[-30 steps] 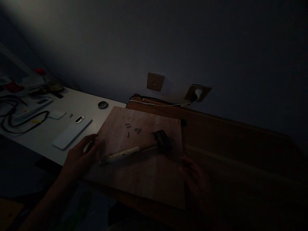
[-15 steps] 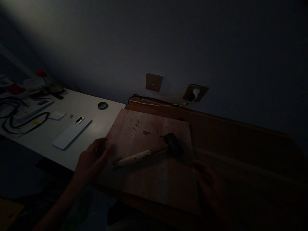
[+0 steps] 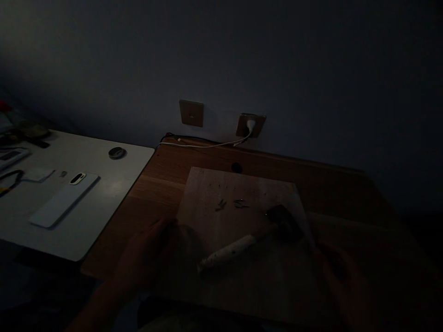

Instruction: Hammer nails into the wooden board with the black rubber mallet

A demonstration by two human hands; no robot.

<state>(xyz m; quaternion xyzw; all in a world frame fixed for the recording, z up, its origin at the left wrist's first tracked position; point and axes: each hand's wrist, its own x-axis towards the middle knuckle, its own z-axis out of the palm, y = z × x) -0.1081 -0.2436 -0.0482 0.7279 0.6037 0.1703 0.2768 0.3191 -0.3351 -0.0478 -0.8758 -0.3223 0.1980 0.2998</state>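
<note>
A square wooden board (image 3: 207, 240) lies on the brown wooden desk, dimly lit. My left hand (image 3: 152, 246) grips its left edge, fingers closed against it. At the opposite edge my right hand (image 3: 341, 272) is closed on the board too, mostly in shadow. Across the board rests a hammer (image 3: 228, 252), its pale wrapped handle pointing to the lower left and its dark head near the right edge. Several loose nails (image 3: 240, 203) lie in small groups above the handle. A row of small dark marks runs along the board's far part.
A white table (image 3: 100, 180) adjoins the desk (image 3: 155, 182) on the left. On it are a phone (image 3: 65, 200), a tape roll (image 3: 116, 152) and dark cables (image 3: 12, 177). Behind, a white plug (image 3: 250, 125) sits in a wall socket, its cord (image 3: 204, 146) running along the desk's back.
The board, held in both hands, has moved right, away from the white table, with hammer and nails on it. A strip of desk now shows at its left. The view has shifted right.
</note>
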